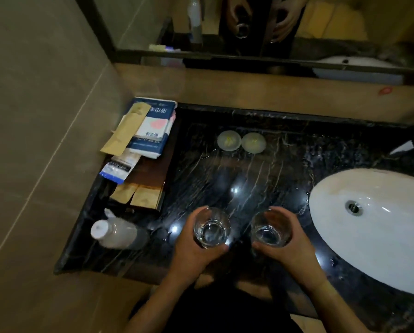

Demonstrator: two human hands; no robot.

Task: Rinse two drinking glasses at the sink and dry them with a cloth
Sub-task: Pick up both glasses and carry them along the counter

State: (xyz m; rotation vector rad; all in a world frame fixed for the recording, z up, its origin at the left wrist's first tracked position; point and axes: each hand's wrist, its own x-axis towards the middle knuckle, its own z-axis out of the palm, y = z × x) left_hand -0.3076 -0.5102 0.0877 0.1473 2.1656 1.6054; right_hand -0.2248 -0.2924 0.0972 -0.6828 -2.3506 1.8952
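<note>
Clear glass tumblers — left glass (212, 229) in left grip (196, 246), right glass (270, 230) in right grip (288, 246)

Both glasses, the left glass (211, 229) and the right glass (270, 233), are clear and colourless, the dark stone showing through between the curled fingers. The counter (261, 174) beyond the fingertips is black marble streaked with thin pale veins and bright glints. Further past the fingers lie two round paper lids (241, 141), off-white with a faint yellow mark at each centre. Out beyond the right hand's fingers the sink (378, 227) is glossy white with a silver drain. Off past the left hand's fingers, a bottle (119, 233) is cloudy grey with a white cap, a tissue pack (150, 131) is navy and white with a pink patch, and paper sachets (126, 129) are tan. The wall tiles (37, 116) are plain beige
</note>
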